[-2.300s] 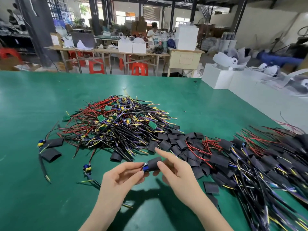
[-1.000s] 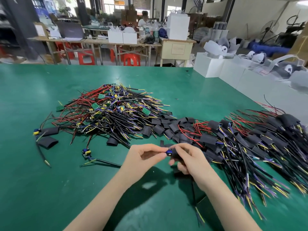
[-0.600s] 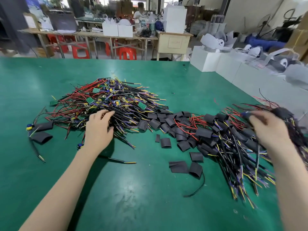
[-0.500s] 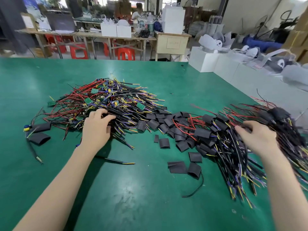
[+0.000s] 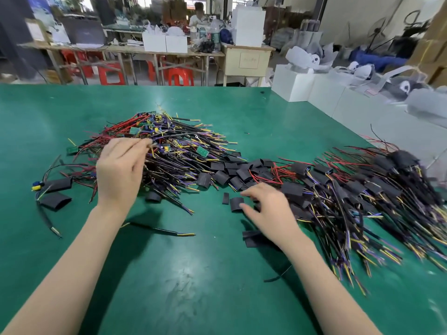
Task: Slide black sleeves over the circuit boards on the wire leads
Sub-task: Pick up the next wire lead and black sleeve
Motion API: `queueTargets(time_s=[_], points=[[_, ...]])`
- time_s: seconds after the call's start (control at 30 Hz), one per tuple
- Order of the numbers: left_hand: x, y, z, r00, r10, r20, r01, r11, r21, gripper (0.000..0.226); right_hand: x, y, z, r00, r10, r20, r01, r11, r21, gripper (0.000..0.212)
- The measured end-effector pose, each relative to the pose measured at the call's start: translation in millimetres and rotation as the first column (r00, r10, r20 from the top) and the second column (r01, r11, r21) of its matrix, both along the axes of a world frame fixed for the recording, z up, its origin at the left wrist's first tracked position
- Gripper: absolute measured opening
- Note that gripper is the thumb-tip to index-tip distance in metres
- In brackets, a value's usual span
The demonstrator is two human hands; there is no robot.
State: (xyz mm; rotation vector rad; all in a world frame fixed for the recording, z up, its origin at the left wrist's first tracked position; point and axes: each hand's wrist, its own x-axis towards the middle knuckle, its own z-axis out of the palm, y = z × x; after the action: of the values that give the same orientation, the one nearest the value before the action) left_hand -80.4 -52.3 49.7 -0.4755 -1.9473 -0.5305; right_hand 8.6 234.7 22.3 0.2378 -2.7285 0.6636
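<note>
Nearest to me, on the bare green table (image 5: pixel 193 274), lie a flat black sleeve (image 5: pixel 251 238) by my right wrist and one loose wire (image 5: pixel 157 230) in the middle.

A bit farther, my right hand (image 5: pixel 268 209) hovers low over a small black sleeve (image 5: pixel 236 204). Its fingers are spread and a little bent, and they hold nothing yet. I think this is the pick-up step. To do it well, I should pinch just that one sleeve by its sides, so its mouth pops open and does not stay squashed flat. A thin scrap (image 5: pixel 225 198) lies just beside it on the left; I should leave that alone.

To the right is the big pile of done wires (image 5: pixel 362 201), with sleeves already on.

Farther, on the left, my left hand (image 5: pixel 118 172) is over the pile of bare wires (image 5: pixel 174 153). Its fingertips (image 5: pixel 145 144) pinch something thin, maybe one wire, but it is blurry. I should lift slowly so other wires do not come along in a tangle. The little green boards (image 5: pixel 202 151) show in this pile. More sleeves (image 5: pixel 222 176) sit between the two piles.
</note>
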Motion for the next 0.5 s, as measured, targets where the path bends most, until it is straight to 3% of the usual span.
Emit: queueTargets(time_s=[0.1, 0.17, 0.23, 0.3, 0.37, 0.43, 0.5], points=[[15.4, 17.4, 6.1, 0.976, 0.019, -0.215, -0.037, 0.996, -0.079, 0.021, -6.2, -8.7, -18.5, 0.996, 0.047, 0.081, -0.051, 0.998, 0.048, 0.037], [26.7, 27.1, 1.2, 0.984, -0.007, -0.176, -0.020, 0.989, -0.149, 0.024, -7.7, -10.1, -23.2, 0.997, 0.046, 0.068, -0.051, 0.997, 0.063, 0.035], [31.6, 28.2, -3.1, 0.998, -0.015, 0.068, 0.035, 0.953, -0.302, 0.030, -8.8, -10.3, -22.7, 0.998, 0.036, 0.052, -0.038, 0.998, 0.054, 0.029], [30.2, 26.9, -5.8, 0.895, 0.162, 0.416, 0.095, 0.841, -0.532, 0.039, -10.8, -10.4, -19.8, 0.998, 0.004, 0.059, -0.006, 0.999, 0.036, 0.025], [29.7, 21.9, -8.8, 0.803, 0.285, 0.524, 0.051, 0.843, -0.536, 0.040, -13.3, -10.8, -17.3, 0.996, -0.023, 0.084, 0.021, 1.000, 0.020, 0.025], [34.9, 19.3, -9.4, 0.894, 0.140, 0.425, 0.003, 0.948, -0.319, 0.040, -15.7, -11.2, -16.3, 0.995, -0.029, 0.096, 0.028, 1.000, 0.013, 0.028], [41.3, 15.1, -7.6, 0.996, 0.071, 0.050, -0.066, 0.994, -0.091, 0.036, -16.7, -12.1, -16.3, 0.996, -0.061, 0.059, 0.063, 0.998, -0.029, 0.034]])
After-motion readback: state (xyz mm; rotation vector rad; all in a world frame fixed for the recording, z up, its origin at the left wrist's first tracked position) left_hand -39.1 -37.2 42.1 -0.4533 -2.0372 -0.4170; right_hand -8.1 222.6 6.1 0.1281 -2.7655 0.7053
